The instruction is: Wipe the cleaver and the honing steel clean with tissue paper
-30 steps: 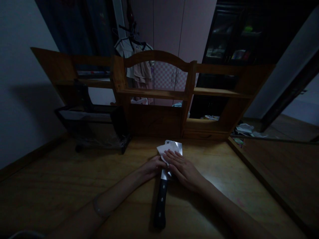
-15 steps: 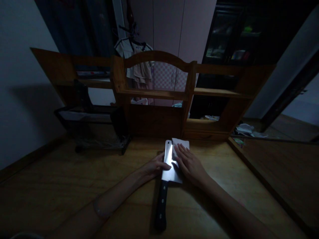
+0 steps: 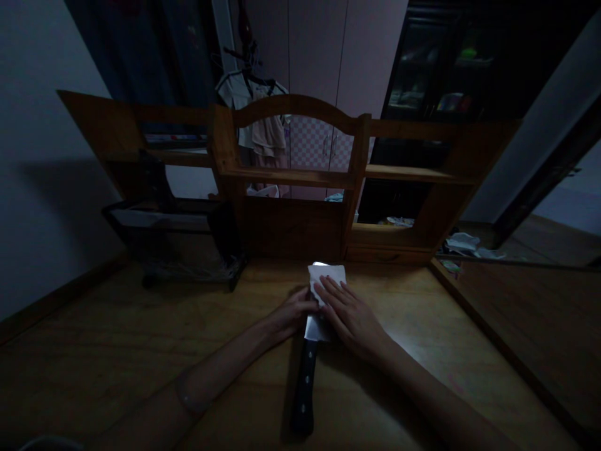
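A cleaver lies flat on the wooden desk point(image 3: 141, 351), its black handle point(image 3: 304, 388) pointing toward me and its steel blade point(image 3: 312, 327) pointing away. A white tissue point(image 3: 327, 275) covers the far part of the blade. My right hand point(image 3: 350, 316) lies flat on the tissue with its fingers stretched out, pressing it onto the blade. My left hand point(image 3: 293, 312) rests against the blade's left edge with its fingers curled on it, holding the knife steady.
A wooden shelf unit point(image 3: 291, 181) stands along the desk's far edge. A dark wire rack point(image 3: 173, 238) sits at the back left. The desk's right edge point(image 3: 474, 313) drops to a lower floor with scattered items. The room is dim.
My right hand slid the tissue from the blade's right side back to the left over the blade, covering the bright steel seen half a second ago. My left hand barely moved.
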The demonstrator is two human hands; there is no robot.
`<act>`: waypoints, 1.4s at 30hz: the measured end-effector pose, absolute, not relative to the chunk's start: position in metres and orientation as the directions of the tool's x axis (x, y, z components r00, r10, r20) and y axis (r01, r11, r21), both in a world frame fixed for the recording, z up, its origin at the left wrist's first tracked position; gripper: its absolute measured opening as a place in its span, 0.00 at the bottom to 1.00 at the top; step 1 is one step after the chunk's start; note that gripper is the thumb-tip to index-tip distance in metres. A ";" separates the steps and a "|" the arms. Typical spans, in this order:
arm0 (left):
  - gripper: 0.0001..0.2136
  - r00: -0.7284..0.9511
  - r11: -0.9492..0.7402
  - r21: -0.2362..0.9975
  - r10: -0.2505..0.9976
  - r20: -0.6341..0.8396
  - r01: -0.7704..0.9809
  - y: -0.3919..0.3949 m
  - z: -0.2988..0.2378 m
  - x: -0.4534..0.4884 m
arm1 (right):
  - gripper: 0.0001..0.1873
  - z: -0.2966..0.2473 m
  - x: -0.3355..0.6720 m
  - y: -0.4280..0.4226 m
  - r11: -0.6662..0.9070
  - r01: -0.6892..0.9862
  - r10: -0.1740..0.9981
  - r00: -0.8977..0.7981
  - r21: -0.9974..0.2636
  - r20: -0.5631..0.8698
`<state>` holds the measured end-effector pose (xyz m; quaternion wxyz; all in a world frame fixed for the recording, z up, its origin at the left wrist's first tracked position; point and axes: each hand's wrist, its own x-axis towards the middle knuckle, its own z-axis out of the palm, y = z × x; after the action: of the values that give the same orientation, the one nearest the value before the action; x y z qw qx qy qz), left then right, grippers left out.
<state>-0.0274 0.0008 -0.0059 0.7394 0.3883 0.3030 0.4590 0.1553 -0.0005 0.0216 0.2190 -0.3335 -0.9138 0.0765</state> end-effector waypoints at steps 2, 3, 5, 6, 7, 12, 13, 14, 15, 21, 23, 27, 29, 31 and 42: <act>0.25 0.403 0.264 0.869 0.911 -0.083 -0.418 -0.001 -0.002 -0.026 | 0.27 0.018 0.158 0.005 0.718 0.642 0.692 -0.617 -0.268 0.376; 0.26 0.404 0.259 0.877 0.911 -0.083 -0.405 -0.001 -0.001 -0.025 | 0.27 0.016 0.160 0.007 0.691 0.673 0.714 -0.582 -0.263 0.388; 0.25 0.404 0.252 0.887 0.911 -0.083 -0.388 -0.002 -0.001 -0.025 | 0.28 0.012 0.162 0.011 0.641 0.721 0.751 -0.517 -0.263 0.411; 0.25 0.411 0.251 0.890 0.908 -0.080 -0.380 -0.003 -0.002 -0.025 | 0.28 0.010 0.163 0.012 0.623 0.735 0.762 -0.493 -0.267 0.421; 0.24 0.425 0.254 0.894 0.902 -0.081 -0.369 -0.003 -0.003 -0.025 | 0.29 0.008 0.163 0.014 0.611 0.743 0.769 -0.477 -0.272 0.426; 0.25 0.535 0.300 0.903 0.839 -0.097 -0.308 -0.003 -0.005 -0.029 | 0.29 0.002 0.164 0.018 0.592 0.732 0.795 -0.462 -0.336 0.394; 0.25 0.542 0.299 0.904 0.835 -0.092 -0.307 -0.003 -0.004 -0.029 | 0.29 0.001 0.164 0.019 0.592 0.724 0.798 -0.462 -0.354 0.388; 0.24 0.542 0.292 0.905 0.836 -0.084 -0.310 -0.003 -0.004 -0.029 | 0.29 0.000 0.164 0.020 0.593 0.716 0.798 -0.461 -0.369 0.388; 0.24 0.539 0.282 0.906 0.839 -0.075 -0.314 -0.003 -0.004 -0.029 | 0.30 0.000 0.163 0.021 0.597 0.707 0.796 -0.463 -0.380 0.391; 0.24 0.554 0.238 0.941 0.830 -0.068 -0.241 -0.003 -0.006 -0.028 | 0.31 0.002 0.157 0.021 0.659 0.642 0.749 -0.511 -0.392 0.421; 0.23 0.544 0.209 0.958 0.836 -0.071 -0.196 -0.004 -0.006 -0.028 | 0.32 0.002 0.156 0.019 0.673 0.623 0.738 -0.525 -0.399 0.424; 0.22 0.547 0.181 0.976 0.833 -0.086 -0.122 -0.008 -0.002 -0.028 | 0.33 0.001 0.155 0.017 0.685 0.604 0.728 -0.543 -0.407 0.419; 0.22 0.538 0.172 0.979 0.838 -0.087 -0.110 -0.010 0.002 -0.028 | 0.33 0.002 0.155 0.017 0.685 0.602 0.728 -0.546 -0.411 0.414; 0.21 0.528 0.187 0.977 0.843 -0.105 -0.104 -0.012 0.006 -0.027 | 0.33 0.005 0.155 0.017 0.685 0.599 0.729 -0.550 -0.415 0.408; 0.19 0.416 0.189 0.955 0.906 -0.079 -0.229 -0.008 -0.007 -0.022 | 0.28 0.019 0.154 0.006 0.731 0.528 0.676 -0.644 -0.432 0.358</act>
<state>-0.0225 -0.0082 -0.0073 0.6875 0.4852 0.3489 0.4126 0.1541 0.0056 0.0194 0.2549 -0.3364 -0.8948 0.1454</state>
